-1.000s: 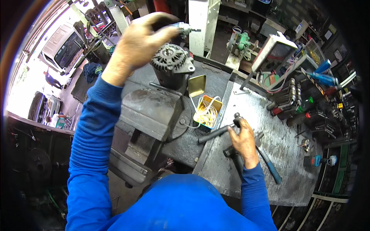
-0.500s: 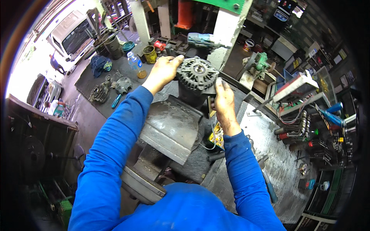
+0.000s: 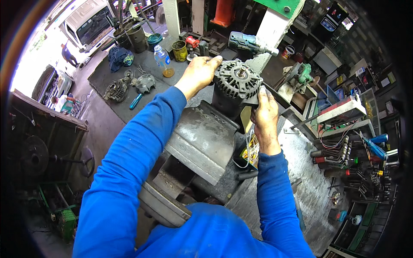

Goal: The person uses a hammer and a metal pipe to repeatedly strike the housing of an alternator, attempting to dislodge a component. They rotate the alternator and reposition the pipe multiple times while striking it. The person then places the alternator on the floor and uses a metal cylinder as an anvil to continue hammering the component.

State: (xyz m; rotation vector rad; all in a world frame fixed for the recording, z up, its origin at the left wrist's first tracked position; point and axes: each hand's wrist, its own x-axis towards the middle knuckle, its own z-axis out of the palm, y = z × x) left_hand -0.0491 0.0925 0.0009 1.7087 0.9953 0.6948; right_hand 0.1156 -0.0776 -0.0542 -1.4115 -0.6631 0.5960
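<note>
A grey alternator point(image 3: 238, 80) with a slotted, finned end housing and a shaft in its middle sits on a dark round support behind a large metal bench vise point(image 3: 202, 136). My left hand point(image 3: 198, 75) grips its left rim, thumb on the upper edge. On the other side my right hand point(image 3: 266, 115) is closed at the right rim, its thumb pointing up along the edge. The undersides of the fingers are hidden. A blue-green cordless impact wrench point(image 3: 248, 42) lies just beyond the alternator.
Left on the bench are loose alternator parts point(image 3: 116, 89), a blue-handled screwdriver point(image 3: 136, 101), a plastic bottle point(image 3: 163, 61) and a yellow can point(image 3: 179, 51). A hammer point(image 3: 297, 198) lies near my right forearm. Several tools point(image 3: 340, 150) crowd the far right, near a green machine point(image 3: 304, 74).
The view has shifted, so the bench things sit slightly elsewhere in the picture. Both hands keep their hold on the alternator, which appears slightly turned.
</note>
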